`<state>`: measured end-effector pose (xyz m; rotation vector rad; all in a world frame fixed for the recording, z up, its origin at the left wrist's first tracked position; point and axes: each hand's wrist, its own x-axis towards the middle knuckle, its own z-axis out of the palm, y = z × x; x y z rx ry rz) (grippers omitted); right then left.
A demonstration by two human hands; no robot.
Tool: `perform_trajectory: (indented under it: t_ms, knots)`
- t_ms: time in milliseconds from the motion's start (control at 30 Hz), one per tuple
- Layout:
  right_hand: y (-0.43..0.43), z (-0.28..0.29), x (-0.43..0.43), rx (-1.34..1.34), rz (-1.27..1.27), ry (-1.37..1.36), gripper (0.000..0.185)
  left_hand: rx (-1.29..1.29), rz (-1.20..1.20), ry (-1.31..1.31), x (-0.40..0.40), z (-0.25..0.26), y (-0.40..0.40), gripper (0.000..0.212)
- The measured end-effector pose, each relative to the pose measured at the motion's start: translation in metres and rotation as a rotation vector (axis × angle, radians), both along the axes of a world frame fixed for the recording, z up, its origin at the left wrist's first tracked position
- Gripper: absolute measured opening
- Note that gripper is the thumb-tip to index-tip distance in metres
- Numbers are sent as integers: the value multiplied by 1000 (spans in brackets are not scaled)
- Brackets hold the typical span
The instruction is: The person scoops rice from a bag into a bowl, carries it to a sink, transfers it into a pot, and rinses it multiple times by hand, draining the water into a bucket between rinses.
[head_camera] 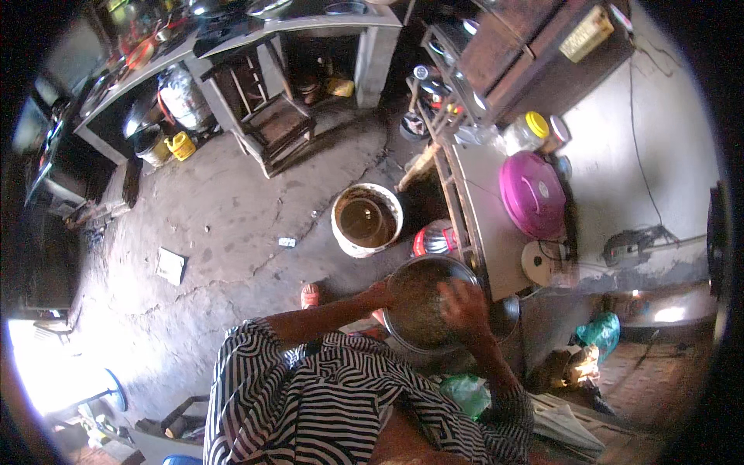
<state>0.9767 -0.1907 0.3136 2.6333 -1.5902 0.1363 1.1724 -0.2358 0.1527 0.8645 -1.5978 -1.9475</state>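
Note:
A wide round metal basin (410,325) sits low before me, with dark, murky contents whose kind I cannot tell. My left hand (381,293) grips the basin at its left rim. Over the right part of the basin is my right hand (463,303), blurred, its fingers bent and spread; whether they hold anything is not plain. Beyond the basin stands a white plastic bucket (360,251) with brown liquid inside. A bottle with a red label (435,238) lies between the basin and the wooden table leg.
To the right, a table (476,203) bears a purple lidded container (532,195) and a jar with a yellow lid (526,132). A wooden chair (279,125) stands at the back by a concrete counter (375,70). A green plastic bag (465,395) lies near my right forearm.

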Motion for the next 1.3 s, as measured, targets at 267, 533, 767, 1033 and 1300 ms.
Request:
perform_trajectory:
  t_ms: [267, 533, 767, 1033, 1300]
  knots:
    - [-54, -146, 90, 333, 410, -33, 24, -376, 159, -46, 92, 10, -36, 55]
    - [-89, -152, 131, 1759, -400, -2484, 27, -311, 127, -384, 174, 53, -67, 50]
    - [-90, -60, 176, 1208, -145, -854, 44, 434, 283, -292, 183, 132, -98, 51]
    - [-187, -105, 213, 1265, 216, -1044, 40, 470, 319, -299, 196, 145, -143, 60]
    - [-278, -126, 190, 1508, -91, -1418, 32, 321, 366, -250, 214, 121, -196, 54]
